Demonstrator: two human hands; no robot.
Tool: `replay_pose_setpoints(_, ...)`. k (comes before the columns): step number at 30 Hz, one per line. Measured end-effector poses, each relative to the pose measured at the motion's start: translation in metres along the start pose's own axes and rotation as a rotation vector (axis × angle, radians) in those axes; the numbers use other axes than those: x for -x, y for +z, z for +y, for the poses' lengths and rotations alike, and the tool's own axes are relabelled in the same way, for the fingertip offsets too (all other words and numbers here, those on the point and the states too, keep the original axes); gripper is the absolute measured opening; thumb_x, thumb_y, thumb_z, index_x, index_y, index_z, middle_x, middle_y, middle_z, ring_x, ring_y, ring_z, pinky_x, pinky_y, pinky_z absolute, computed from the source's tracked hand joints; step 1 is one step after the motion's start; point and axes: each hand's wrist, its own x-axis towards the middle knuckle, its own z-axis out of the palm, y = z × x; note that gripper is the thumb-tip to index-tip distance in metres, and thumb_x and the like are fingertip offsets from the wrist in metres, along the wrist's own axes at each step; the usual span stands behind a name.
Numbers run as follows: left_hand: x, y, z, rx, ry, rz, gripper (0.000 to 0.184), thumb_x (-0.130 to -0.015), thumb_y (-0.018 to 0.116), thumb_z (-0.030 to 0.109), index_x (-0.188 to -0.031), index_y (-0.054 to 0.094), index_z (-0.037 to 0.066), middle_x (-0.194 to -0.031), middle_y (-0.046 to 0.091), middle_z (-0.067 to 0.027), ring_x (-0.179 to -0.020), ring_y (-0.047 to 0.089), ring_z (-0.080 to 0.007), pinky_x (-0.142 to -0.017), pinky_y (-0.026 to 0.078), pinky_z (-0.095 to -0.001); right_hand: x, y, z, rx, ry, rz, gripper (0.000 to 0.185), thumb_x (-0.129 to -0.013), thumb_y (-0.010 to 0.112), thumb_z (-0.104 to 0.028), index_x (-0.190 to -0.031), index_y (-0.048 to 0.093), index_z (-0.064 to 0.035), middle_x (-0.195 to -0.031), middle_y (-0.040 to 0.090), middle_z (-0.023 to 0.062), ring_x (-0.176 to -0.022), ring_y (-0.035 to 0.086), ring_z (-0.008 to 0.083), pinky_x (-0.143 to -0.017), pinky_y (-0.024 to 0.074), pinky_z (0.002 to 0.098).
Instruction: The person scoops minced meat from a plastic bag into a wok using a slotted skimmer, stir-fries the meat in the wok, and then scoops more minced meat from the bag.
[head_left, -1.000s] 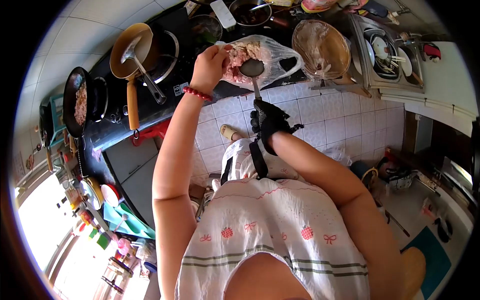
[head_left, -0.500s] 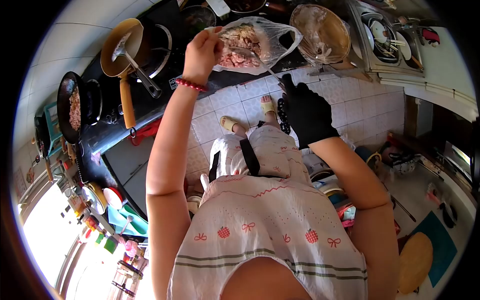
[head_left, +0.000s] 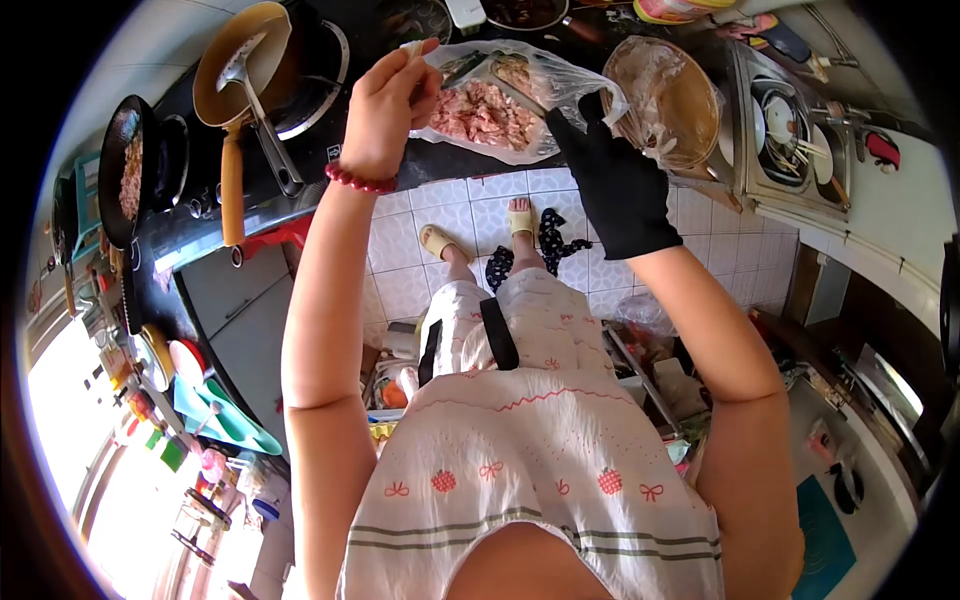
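Note:
A clear plastic bag [head_left: 572, 72] lies spread on the black counter, holding minced meat [head_left: 485, 118] with some paler and greenish bits at its far side. My left hand [head_left: 388, 112], bare with a red bead bracelet, is closed in a pinch on the bag's left edge. My right hand [head_left: 618, 185], in a black glove, grips a metal spoon [head_left: 518, 96] by its handle. The spoon slants left into the far part of the meat, and its bowl is hard to make out there.
Left of the bag, a wooden-handled pan [head_left: 208, 95] holds a slotted turner [head_left: 250, 90]. A black frying pan [head_left: 122, 170] with meat stands farther left. To the right are a plastic-covered round basin [head_left: 690, 75] and a sink rack with dishes [head_left: 780, 130].
The spoon has moved from the middle of the meat to its far side. My right hand has risen toward the bag, while my left hand keeps its pinch on the edge.

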Motion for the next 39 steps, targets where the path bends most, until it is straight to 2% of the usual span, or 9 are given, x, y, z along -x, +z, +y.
replay_pose_setpoints(4, 0.002, 0.007, 0.000, -0.007, -0.004, 0.007, 0.033, -0.096, 0.038, 0.010, -0.124, 0.046, -0.006, -0.072, 0.045, 0.0017, -0.049, 0.027, -0.0024, -0.044, 0.022, -0.0176, -0.015, 0.013, 0.023, 0.047, 0.049, -0.196, 0.040, -0.084, 0.049, -0.011, -0.123, 0.047, -0.0189, -0.091, 0.058, 0.0089, -0.063, 0.063, 0.0230, -0.045, 0.0493, 0.0353)
replay_pose_setpoints(8, 0.001, 0.010, -0.002, -0.027, 0.041, 0.015, 0.032, -0.095, 0.039, 0.010, -0.123, 0.046, -0.007, -0.070, 0.047, -0.0002, -0.050, 0.031, -0.0040, -0.045, 0.025, -0.0192, -0.012, 0.015, 0.044, -0.005, 0.020, -0.215, 0.042, -0.084, 0.047, -0.009, -0.124, 0.044, -0.0201, -0.084, 0.058, 0.0069, -0.061, 0.064, 0.0234, -0.043, 0.0486, 0.0370)
replay_pose_setpoints(9, 0.002, 0.012, -0.002, -0.040, 0.049, 0.027, 0.033, -0.096, 0.038, 0.009, -0.124, 0.045, -0.006, -0.071, 0.046, 0.0007, -0.050, 0.029, -0.0033, -0.045, 0.024, -0.0184, -0.013, 0.010, 0.043, 0.030, 0.013, -0.264, 0.044, -0.083, 0.048, -0.009, -0.126, 0.041, -0.0153, -0.083, 0.058, 0.0074, -0.054, 0.062, 0.0213, -0.040, 0.0473, 0.0350)
replay_pose_setpoints(12, 0.002, 0.014, -0.005, -0.056, 0.066, 0.045, 0.034, -0.096, 0.036, 0.009, -0.126, 0.044, -0.006, -0.073, 0.045, 0.0015, -0.050, 0.027, -0.0026, -0.045, 0.022, -0.0176, -0.001, 0.004, 0.037, 0.119, -0.006, -0.268, 0.053, -0.084, 0.048, -0.012, -0.135, 0.036, -0.0220, -0.082, 0.056, 0.0060, -0.054, 0.061, 0.0216, -0.040, 0.0470, 0.0339)
replay_pose_setpoints(20, 0.007, 0.018, -0.008, -0.020, 0.085, 0.063, 0.034, -0.097, 0.037, 0.010, -0.126, 0.044, -0.005, -0.073, 0.045, 0.0017, -0.050, 0.027, -0.0021, -0.045, 0.022, -0.0174, 0.021, -0.015, 0.034, 0.147, -0.047, -0.327, 0.053, -0.083, 0.049, -0.011, -0.133, 0.039, -0.0222, -0.083, 0.054, 0.0034, -0.052, 0.060, 0.0191, -0.039, 0.0460, 0.0321)
replay_pose_setpoints(26, 0.013, 0.020, -0.011, -0.021, 0.030, 0.043, 0.034, -0.097, 0.039, 0.012, -0.126, 0.045, -0.004, -0.072, 0.044, 0.0025, -0.051, 0.027, -0.0023, -0.045, 0.021, -0.0175, -0.007, -0.017, 0.038, 0.082, -0.055, -0.144, 0.045, -0.083, 0.047, -0.010, -0.128, 0.042, -0.0163, -0.076, 0.054, 0.0038, -0.050, 0.060, 0.0191, -0.039, 0.0468, 0.0328)
replay_pose_setpoints(30, 0.014, 0.020, -0.009, -0.039, 0.042, 0.064, 0.034, -0.097, 0.039, 0.012, -0.126, 0.045, -0.004, -0.072, 0.045, 0.0026, -0.051, 0.027, -0.0021, -0.045, 0.021, -0.0176, -0.009, 0.007, 0.034, 0.068, -0.091, -0.107, 0.037, -0.082, 0.048, -0.012, -0.119, 0.047, -0.0148, -0.080, 0.057, 0.0050, -0.049, 0.059, 0.0171, -0.038, 0.0452, 0.0324)
replay_pose_setpoints(33, 0.013, 0.016, -0.011, -0.081, 0.086, 0.058, 0.034, -0.097, 0.038, 0.011, -0.127, 0.045, -0.004, -0.072, 0.045, 0.0025, -0.051, 0.027, -0.0023, -0.045, 0.021, -0.0176, 0.005, -0.004, 0.024, 0.247, -0.091, -0.235, 0.041, -0.081, 0.049, -0.011, -0.122, 0.045, -0.0148, -0.087, 0.059, 0.0063, -0.044, 0.057, 0.0176, -0.036, 0.0445, 0.0328)
replay_pose_setpoints(39, 0.011, 0.015, -0.014, -0.050, 0.072, 0.052, 0.034, -0.097, 0.038, 0.011, -0.127, 0.045, -0.003, -0.073, 0.045, 0.0027, -0.051, 0.027, -0.0020, -0.045, 0.021, -0.0174, 0.012, -0.009, 0.029, 0.165, -0.154, -0.153, 0.050, -0.080, 0.050, -0.010, -0.129, 0.042, -0.0200, -0.089, 0.055, 0.0074, -0.045, 0.056, 0.0166, -0.037, 0.0443, 0.0309)
